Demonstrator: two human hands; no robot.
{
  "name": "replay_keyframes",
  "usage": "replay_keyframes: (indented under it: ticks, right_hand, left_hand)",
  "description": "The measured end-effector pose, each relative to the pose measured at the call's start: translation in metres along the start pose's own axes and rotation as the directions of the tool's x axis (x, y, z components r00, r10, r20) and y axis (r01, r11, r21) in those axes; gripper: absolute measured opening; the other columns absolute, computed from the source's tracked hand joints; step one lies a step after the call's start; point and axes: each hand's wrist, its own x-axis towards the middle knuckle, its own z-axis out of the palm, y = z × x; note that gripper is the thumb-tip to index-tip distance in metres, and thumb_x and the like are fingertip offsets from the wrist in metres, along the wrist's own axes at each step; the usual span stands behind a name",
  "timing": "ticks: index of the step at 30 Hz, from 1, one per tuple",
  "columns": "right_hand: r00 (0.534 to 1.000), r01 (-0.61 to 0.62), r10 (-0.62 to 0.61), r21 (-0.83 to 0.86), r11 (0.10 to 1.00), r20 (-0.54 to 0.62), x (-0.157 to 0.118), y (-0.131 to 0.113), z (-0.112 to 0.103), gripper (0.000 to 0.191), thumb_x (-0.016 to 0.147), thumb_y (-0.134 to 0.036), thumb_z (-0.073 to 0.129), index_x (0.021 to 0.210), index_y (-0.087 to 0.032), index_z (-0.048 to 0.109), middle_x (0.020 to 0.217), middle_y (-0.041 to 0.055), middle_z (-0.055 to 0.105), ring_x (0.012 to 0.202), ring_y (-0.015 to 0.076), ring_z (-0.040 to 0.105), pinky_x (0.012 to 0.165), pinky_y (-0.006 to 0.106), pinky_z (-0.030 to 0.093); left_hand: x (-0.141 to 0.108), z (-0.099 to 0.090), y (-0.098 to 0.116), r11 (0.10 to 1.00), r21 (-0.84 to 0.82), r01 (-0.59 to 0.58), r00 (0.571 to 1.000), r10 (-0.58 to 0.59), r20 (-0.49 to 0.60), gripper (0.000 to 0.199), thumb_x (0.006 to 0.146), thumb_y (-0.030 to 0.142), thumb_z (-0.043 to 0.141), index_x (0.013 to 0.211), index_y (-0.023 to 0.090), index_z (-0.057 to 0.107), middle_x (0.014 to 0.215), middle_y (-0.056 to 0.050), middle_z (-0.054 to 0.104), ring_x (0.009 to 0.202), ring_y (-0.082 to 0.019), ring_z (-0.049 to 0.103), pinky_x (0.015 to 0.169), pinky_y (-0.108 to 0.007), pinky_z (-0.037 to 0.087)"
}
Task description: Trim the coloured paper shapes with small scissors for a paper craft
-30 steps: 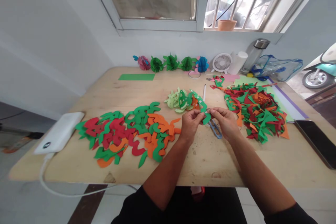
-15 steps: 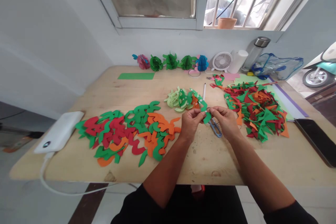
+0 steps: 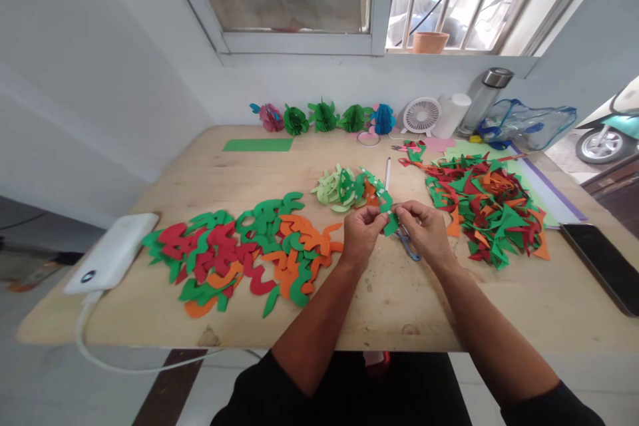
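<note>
A green paper piece (image 3: 391, 223) is pinched between the fingertips of my left hand (image 3: 363, 231). My right hand (image 3: 422, 229) is closed with its fingertips at the same piece's upper right edge; whatever else lies between them is too small to make out. Below the paper, partly hidden by it, blue-handled scissors (image 3: 410, 247) lie on the table. Just behind my hands is a chain of green and orange pieces with small white patches (image 3: 370, 190), beside a pile of light green cut pieces (image 3: 328, 186).
Cut green, red and orange shapes (image 3: 224, 246) spread across the left of the wooden table (image 3: 389, 313). Scraps (image 3: 494, 206) are heaped right, near a phone (image 3: 602, 266). Behind stand paper figures (image 3: 323, 116), a fan (image 3: 422, 115) and a bottle (image 3: 484, 103). A power bank (image 3: 112, 253) lies far left.
The green piece between my hands has tilted and shifted slightly left. The fingers of my right hand have moved a little; the objects on the table lie as before.
</note>
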Motion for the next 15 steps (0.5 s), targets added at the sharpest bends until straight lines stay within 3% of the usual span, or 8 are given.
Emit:
replay_keyframes:
  ticks: [4, 15]
  right_hand:
    - [0.994, 0.099, -0.105, -0.119, 0.988, -0.043, -0.0013, -0.0020, 0.0005, 0.020, 0.079, -0.031, 0.052, 0.071, -0.021, 0.066, 0.072, 0.0048, 0.069, 0.069, 0.0181, 0.059, 0.066, 0.030, 0.045]
    - [0.987, 0.137, -0.150, -0.182, 0.974, -0.057, -0.0027, -0.0005, 0.0011, 0.016, 0.078, -0.024, 0.052, 0.069, -0.021, 0.065, 0.074, 0.0051, 0.069, 0.072, 0.0189, 0.061, 0.067, 0.030, 0.046]
  left_hand:
    - [-0.0004, 0.0001, -0.0003, 1.000, 0.018, -0.025, 1.000, 0.026, -0.005, 0.013, 0.060, 0.025, 0.068, 0.060, 0.013, 0.063, 0.052, 0.002, 0.058, 0.046, -0.007, 0.050, 0.048, -0.019, 0.041]
    - [-0.0020, 0.0011, 0.0014, 1.000, 0.013, -0.019, 1.000, 0.020, -0.012, 0.011, 0.059, 0.022, 0.068, 0.057, 0.013, 0.061, 0.052, 0.002, 0.058, 0.046, -0.007, 0.050, 0.049, -0.020, 0.042]
